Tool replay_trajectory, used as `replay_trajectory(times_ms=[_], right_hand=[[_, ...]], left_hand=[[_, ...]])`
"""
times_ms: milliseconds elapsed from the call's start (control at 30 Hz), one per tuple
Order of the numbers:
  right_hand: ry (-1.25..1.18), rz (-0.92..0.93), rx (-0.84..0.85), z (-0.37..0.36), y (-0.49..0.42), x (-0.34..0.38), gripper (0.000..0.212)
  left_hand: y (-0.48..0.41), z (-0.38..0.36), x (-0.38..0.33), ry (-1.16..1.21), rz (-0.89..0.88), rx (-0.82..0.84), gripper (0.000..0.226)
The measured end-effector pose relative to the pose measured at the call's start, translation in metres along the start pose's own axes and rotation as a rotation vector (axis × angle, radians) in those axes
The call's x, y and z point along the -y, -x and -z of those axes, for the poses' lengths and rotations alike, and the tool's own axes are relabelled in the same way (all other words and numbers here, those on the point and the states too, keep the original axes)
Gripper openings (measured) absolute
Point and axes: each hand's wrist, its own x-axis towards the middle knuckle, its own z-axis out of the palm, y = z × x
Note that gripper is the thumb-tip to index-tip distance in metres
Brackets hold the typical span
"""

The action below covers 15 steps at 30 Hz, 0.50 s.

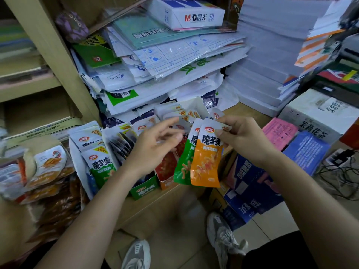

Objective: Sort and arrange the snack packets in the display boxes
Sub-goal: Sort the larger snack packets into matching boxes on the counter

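We log display boxes (pixel 144 189) on the counter (pixel 184 191), paper stacks (pixel 174 55) behind them, loose packets (pixel 46 164) left of them, held packets (pixel 206 162) before their right end.

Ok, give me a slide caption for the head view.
Right hand pinches orange packet and green packet by the boxes; left hand open.

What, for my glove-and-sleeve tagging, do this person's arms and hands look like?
Both arms are bare along their visible length: no sleeves show on the left forearm or the right forearm. The left hand and the right hand are bare too, with no gloves. No watch, bracelet or ring is visible; the left hand's fingers are somewhat blurred.
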Motion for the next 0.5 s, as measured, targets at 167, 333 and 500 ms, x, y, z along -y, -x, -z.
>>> replay_trajectory(times_ms=[167, 333, 500], right_hand=[[-0.159, 0.014, -0.027, -0.034, -0.003, 0.008, 0.017], [-0.398, -0.047, -0.053, -0.065, 0.000, 0.023, 0.040], [-0.471, -0.142, 0.228, -0.101, 0.006, 0.035, 0.048]], left_hand=[[0.020, 0.003, 0.002, 0.010, 0.096, 0.123, 0.042], [0.037, 0.016, 0.002, 0.039, 0.104, -0.072, 0.016], [0.050, 0.035, -0.005, 0.256, 0.132, -0.362, 0.031]])
